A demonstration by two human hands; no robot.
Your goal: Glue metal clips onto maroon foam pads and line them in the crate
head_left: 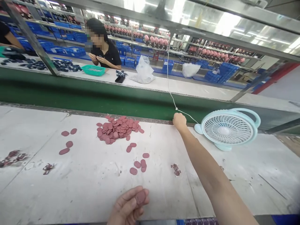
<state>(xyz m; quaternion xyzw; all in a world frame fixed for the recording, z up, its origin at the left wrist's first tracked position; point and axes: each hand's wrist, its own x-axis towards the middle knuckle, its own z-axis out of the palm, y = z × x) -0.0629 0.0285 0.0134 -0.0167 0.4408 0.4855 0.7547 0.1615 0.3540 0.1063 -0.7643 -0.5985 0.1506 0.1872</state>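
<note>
My left hand (128, 204), low in the middle of the view, pinches a flat maroon oval piece (141, 197) between thumb and fingers. My right arm reaches far forward, and the right hand (180, 121) is closed at the table's back edge, just below a white cord (172, 95). Its fingertips face away, so whatever they may hold is hidden. To the left of that hand lies a heap of similar maroon ovals (118, 128). Several loose ovals (143, 164) rest between the heap and my left hand, and others (69, 144) lie further left.
A light blue fan (223, 130) stands right of my right arm, joined to the cord. Small maroon scraps (175, 169) lie on the white tabletop (89, 193). Past a green divider (93, 98), a person (106, 51) works beside a green basket (93, 70) and plastic bag (143, 70).
</note>
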